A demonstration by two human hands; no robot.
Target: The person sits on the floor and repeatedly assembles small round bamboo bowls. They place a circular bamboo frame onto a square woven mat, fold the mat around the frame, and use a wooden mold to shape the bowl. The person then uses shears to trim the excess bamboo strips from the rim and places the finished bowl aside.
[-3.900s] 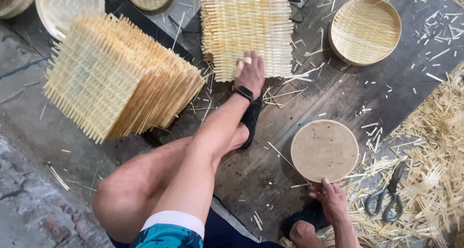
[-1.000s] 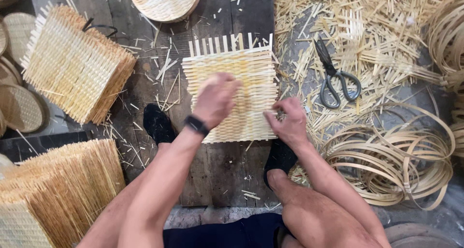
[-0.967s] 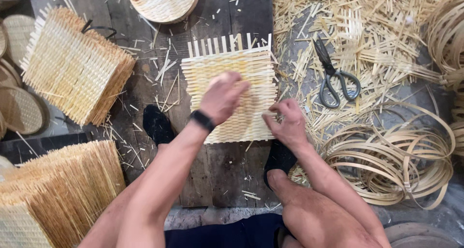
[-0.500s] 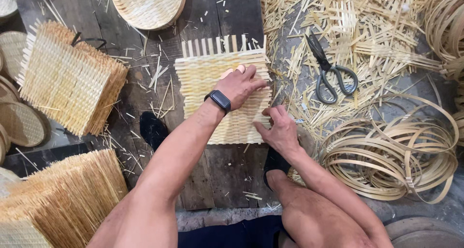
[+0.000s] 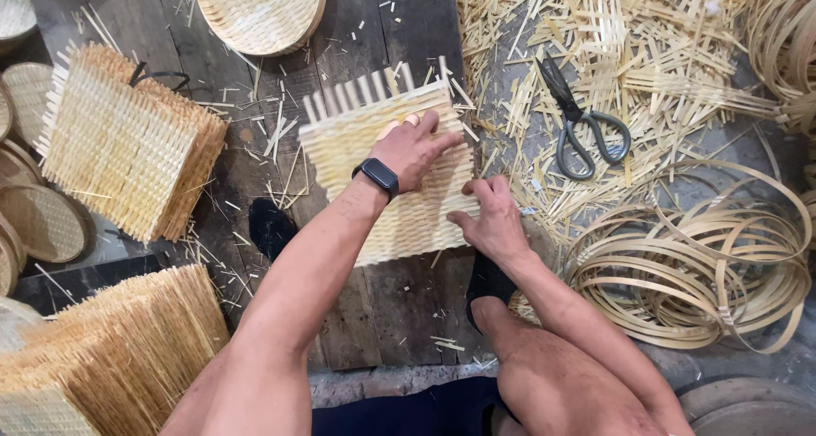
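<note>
The left hand [image 5: 412,151] lay flat, fingers spread, pressing the woven mat [image 5: 387,172] onto the planks. The right hand [image 5: 491,219] pinched the mat's near right edge. Firm, even pressure beside that pinch would keep the strips from slipping.

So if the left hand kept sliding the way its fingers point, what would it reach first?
The left hand lies flat on the woven mat, fingers pointing up-right. Past the mat's edge it would probably meet loose bamboo trimmings first, then the scissors.
</note>
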